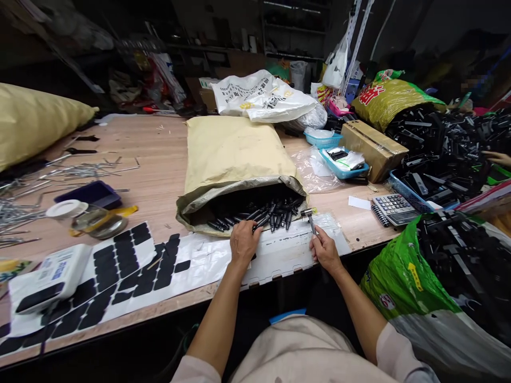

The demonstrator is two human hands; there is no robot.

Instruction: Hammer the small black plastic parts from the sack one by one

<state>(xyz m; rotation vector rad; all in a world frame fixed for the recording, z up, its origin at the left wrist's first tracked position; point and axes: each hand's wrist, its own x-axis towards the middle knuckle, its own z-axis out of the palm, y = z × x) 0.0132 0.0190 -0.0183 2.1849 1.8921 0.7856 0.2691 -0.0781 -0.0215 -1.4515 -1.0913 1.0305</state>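
In the head view, my left hand (pixel 243 242) is at the mouth of a large yellow-tan sack (pixel 235 149), its fingers closed around a slim black part that the hand mostly hides. Several more black rod-shaped parts (pixel 281 214) spill out of the sack beside it. My right hand (pixel 326 250), to the right of the parts, grips the dark handle of a small hammer (pixel 311 219). Its metal head points away from me and has a yellowish end. Beneath both hands lies a worn white board (pixel 283 255) along the table's front edge.
Sheets of black adhesive pads (pixel 163 260), a white box (pixel 56 274), a clear jar (pixel 99 221) and metal rods (pixel 88 169) lie left. On the right are a calculator (pixel 395 208), blue baskets (pixel 345 165), a carton (pixel 373 146) and a green bag (pixel 411 271) of black parts.
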